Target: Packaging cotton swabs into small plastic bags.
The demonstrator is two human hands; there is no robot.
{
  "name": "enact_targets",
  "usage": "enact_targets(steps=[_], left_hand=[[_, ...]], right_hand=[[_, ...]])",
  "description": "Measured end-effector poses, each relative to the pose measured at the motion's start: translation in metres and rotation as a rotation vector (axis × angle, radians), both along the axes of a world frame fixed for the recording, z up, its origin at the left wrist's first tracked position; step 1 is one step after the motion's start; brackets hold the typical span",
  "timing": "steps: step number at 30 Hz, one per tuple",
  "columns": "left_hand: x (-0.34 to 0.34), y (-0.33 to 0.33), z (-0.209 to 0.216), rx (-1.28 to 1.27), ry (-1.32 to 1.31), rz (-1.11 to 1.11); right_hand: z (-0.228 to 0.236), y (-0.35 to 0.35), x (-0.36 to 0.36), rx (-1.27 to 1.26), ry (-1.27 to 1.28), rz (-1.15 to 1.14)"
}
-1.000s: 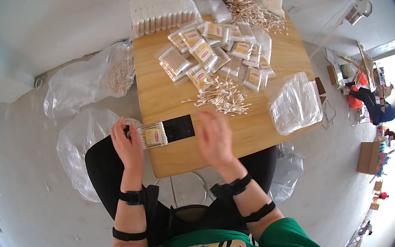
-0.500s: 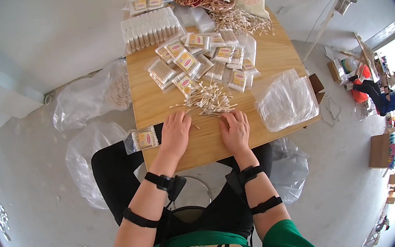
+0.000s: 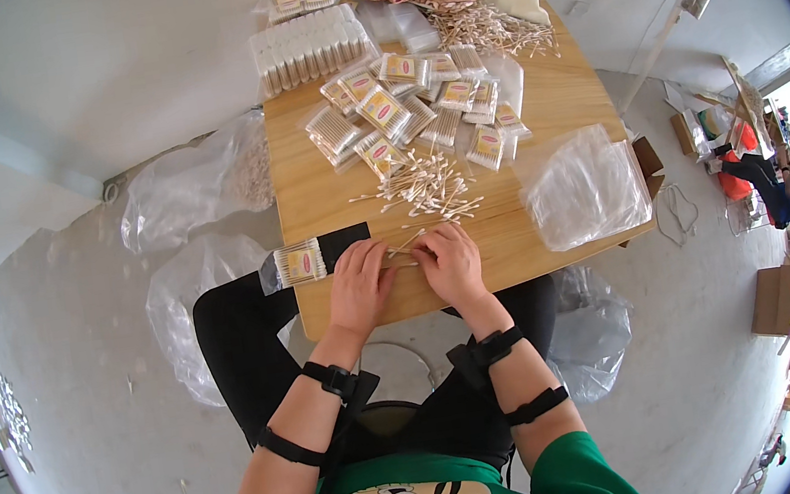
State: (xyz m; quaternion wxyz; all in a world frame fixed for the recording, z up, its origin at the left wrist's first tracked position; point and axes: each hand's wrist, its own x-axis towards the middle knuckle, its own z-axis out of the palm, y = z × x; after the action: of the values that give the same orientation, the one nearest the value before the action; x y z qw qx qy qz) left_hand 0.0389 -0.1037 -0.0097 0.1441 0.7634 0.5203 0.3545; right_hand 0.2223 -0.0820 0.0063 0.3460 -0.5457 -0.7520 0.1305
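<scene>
Grip: left hand [image 3: 357, 281] and right hand [image 3: 452, 261] curled at the front edge, fingertips at either end of a few swabs [image 3: 408, 242]; how firmly they pinch, I can't tell.
Table [image 3: 306, 189]: pale wood, under everything here.
Packets [image 3: 384, 110]: heaped mid-table.
Clear bags [image 3: 584, 188]: stacked right of the right hand.
Loose heap [image 3: 427, 185]: just beyond the fingers.
Single packet [image 3: 299, 262]: left edge, beside a black strip [image 3: 344, 241].
</scene>
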Motion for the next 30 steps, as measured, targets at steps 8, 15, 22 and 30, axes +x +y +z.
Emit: enact_targets(steps=[8, 15, 22, 30], left_hand=[[0.000, -0.004, -0.004, -0.040, 0.002, 0.030], [0.003, -0.001, 0.002, -0.027, 0.023, 0.046], [0.004, -0.001, 0.002, -0.033, -0.005, 0.045], [0.004, -0.002, 0.005, -0.037, -0.009, 0.089]], right_hand=[[0.002, 0.009, 0.005, -0.106, 0.002, -0.065], [0.014, 0.017, 0.006, -0.155, -0.116, 0.035], [0.007, 0.021, 0.014, -0.152, -0.091, 0.032], [0.008, 0.015, 0.004, -0.192, -0.172, 0.042]])
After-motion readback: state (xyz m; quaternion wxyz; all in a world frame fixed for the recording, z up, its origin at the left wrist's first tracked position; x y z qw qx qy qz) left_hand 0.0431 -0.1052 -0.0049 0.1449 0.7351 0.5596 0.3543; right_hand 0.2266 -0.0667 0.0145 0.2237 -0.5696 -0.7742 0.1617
